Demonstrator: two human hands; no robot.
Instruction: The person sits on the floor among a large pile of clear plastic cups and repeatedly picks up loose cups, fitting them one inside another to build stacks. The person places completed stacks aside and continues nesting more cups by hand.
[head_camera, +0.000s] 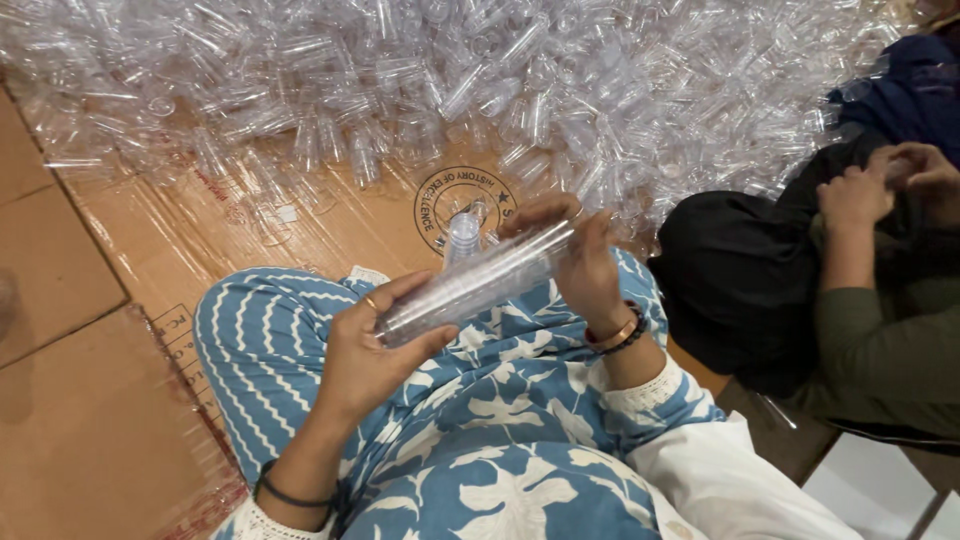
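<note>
She sits on the floor with a row of clear plastic tubes (478, 282) held across her lap, nested end to end into one long stick. The left hand (372, 352) is closed round the lower end of that stick, fingers curled over it and thumb under it. The right hand (580, 262) grips the upper end, fingers wrapped over the top. The stick lies slanted, low on her left and higher on her right, above the blue-and-white patterned cloth (500, 440) of her clothes.

Just beyond the stick one more single tube (462, 236) stands or leans near her knee; I cannot tell whether it touches the stick.

As to how far things are: the stick looks already several tubes long, so some stacking seems done. What is left looks like a great deal. A heap of loose tubes (480, 80) covers the far side of the flattened cardboard (150, 260) on the floor, spilling right across the view, and only a few strays lie apart from it nearer her. I see no finished sticks set down anywhere in view, so I cannot judge how many are made.

To her right another person in dark clothes sits close, both hands (880, 185) together over something small that I cannot make out.
</note>
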